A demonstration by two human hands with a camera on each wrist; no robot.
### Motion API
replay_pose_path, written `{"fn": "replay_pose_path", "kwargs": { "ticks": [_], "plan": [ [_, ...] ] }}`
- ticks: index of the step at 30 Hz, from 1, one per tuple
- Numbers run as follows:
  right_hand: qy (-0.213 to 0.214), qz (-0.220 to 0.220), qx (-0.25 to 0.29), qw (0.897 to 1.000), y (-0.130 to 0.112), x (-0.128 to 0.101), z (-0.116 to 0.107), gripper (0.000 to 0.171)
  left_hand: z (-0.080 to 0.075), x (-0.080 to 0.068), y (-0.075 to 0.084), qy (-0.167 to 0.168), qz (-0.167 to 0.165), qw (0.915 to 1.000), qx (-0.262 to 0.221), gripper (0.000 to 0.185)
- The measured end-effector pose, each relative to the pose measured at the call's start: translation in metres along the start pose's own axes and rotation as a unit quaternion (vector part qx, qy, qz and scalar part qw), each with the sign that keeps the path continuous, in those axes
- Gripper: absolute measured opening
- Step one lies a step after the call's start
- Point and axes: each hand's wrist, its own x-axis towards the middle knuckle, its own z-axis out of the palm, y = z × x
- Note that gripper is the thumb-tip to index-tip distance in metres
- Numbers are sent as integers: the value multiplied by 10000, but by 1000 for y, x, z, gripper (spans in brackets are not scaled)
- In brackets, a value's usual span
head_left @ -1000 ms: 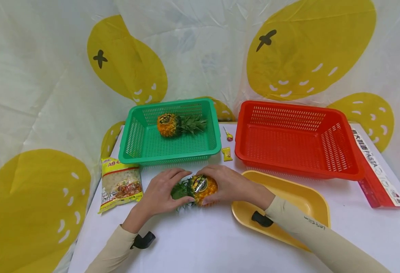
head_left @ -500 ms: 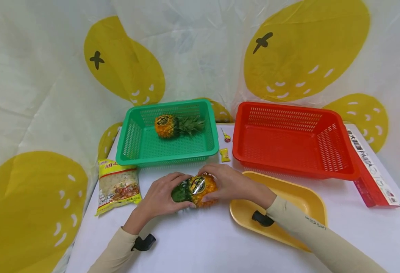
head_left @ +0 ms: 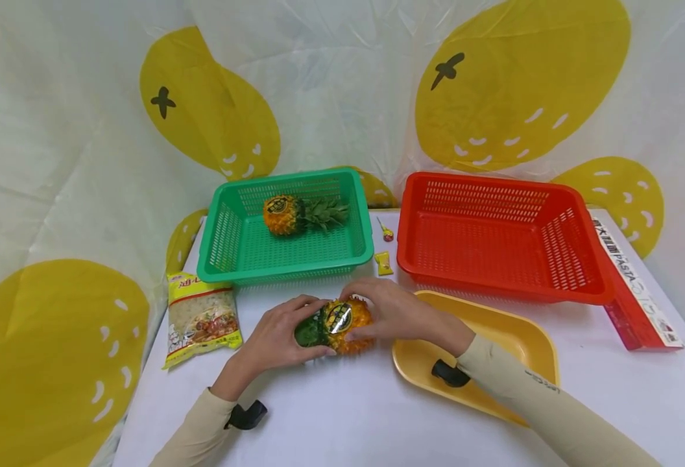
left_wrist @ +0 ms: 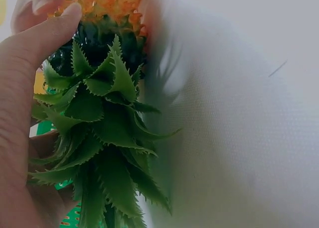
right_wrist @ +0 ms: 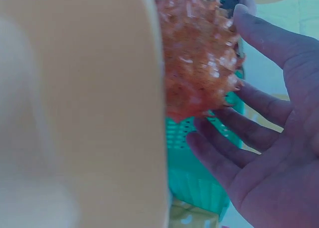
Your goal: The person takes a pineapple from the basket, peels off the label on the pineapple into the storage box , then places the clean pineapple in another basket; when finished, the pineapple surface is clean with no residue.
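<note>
Both hands are closed around one pineapple (head_left: 338, 324) lying on its side on the white table (head_left: 342, 415), in front of the green basket (head_left: 226, 243): the left hand (head_left: 275, 337) is wrapped about the leafy crown, thumb along its top, and the right hand (head_left: 395, 314) is cupped over the orange body, fingers curved but not tight. From the right wrist view the right fingers (right_wrist: 259, 133) are seen spread loosely behind the fruit, touching it rather than clamping it. The fruit appears to be barely, if at all, raised off the table; this cannot be told with certainty. A second pineapple (head_left: 296, 215) is already lying in the green basket, crown pointing right, so half of the sorting is judged to be done; the held fruit is not yet placed. Nothing is seen inside the red basket (head_left: 494, 233). The held fruit's body is knobbly and spiky with a glossy round label; its crown is made of stiff, saw-edged green leaves, and a moulded plastic look is noted. Both baskets are rectangular, of perforated rigid plastic. The yellow tray (head_left: 512, 344), smooth and shallow, lies under the right forearm. A crinkly food packet (head_left: 202, 318), two small sweets (head_left: 384, 263) and a long pasta box (head_left: 634, 285) are recorded on the table.
</note>
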Motion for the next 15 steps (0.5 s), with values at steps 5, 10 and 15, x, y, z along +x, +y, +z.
{"fn": "replay_pose_path", "kwargs": {
  "ticks": [5, 10, 15],
  "plan": [
    [198, 66, 122, 9997, -3, 1, -7, 45, 0, -1, 0, -48, -49, 10000, 28, 83],
    [408, 230, 157, 9988, -7, 4, -12, 28, 1, -1, -1, -101, -104, 9999, 41, 84],
    [451, 256, 107, 9986, -11, 7, -10, 22, 1, -2, -2, -53, -47, 9999, 117, 85]
  ]
}}
